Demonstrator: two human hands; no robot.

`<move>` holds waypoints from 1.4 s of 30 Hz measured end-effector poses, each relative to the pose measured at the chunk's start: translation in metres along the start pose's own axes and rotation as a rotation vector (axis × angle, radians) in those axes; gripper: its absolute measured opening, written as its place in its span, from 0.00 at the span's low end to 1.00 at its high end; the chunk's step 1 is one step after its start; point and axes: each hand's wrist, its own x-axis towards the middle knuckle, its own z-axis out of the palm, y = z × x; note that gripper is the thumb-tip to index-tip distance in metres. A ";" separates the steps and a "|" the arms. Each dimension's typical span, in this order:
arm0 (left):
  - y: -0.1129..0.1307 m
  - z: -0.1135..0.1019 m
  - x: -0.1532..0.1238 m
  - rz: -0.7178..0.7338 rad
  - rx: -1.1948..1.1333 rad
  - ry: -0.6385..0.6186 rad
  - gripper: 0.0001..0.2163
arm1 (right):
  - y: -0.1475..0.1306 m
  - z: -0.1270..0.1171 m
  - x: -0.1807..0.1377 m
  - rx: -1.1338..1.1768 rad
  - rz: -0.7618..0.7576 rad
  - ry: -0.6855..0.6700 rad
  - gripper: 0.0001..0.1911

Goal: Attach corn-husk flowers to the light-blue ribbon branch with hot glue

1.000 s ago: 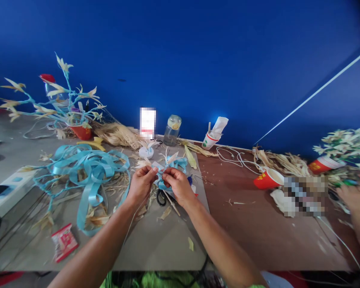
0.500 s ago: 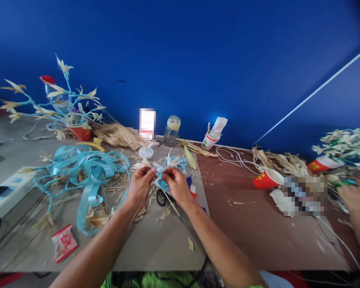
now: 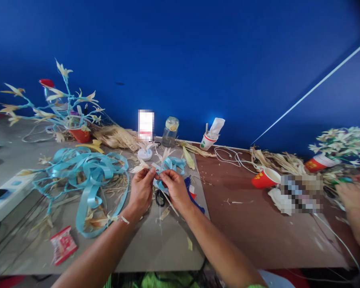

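My left hand (image 3: 141, 191) and my right hand (image 3: 176, 188) meet over the grey board, thumbs and fingertips pinched close together. Both are closed on a corn-husk flower stem; its pale petals (image 3: 165, 154) stick up beyond my fingers, with light blue ribbon (image 3: 175, 164) around and behind. The exact spot of the pinch is mostly hidden by my fingers. A thin straw-coloured stick (image 3: 171, 202) slants down beside my right hand. Under my hands lie black-handled scissors (image 3: 161, 197). A heap of blue ribbon (image 3: 93, 172) spreads left of my left hand.
A red cup (image 3: 80, 135) with blue-wrapped husk flowers stands at the left. Behind are a glass jar (image 3: 169, 134), a lit screen (image 3: 146, 125) and a white cup (image 3: 209, 141). A red paper cup (image 3: 265, 177) lies tipped. Another person's hand (image 3: 355, 200) is at far right.
My hands have stayed together at nearly the same place, with small finger shifts. The petals beyond them have turned more upright. The whole view has shifted slightly.
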 end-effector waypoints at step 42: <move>0.010 -0.012 0.010 -0.303 0.039 -0.357 0.09 | -0.012 -0.011 0.004 0.008 0.155 -0.135 0.15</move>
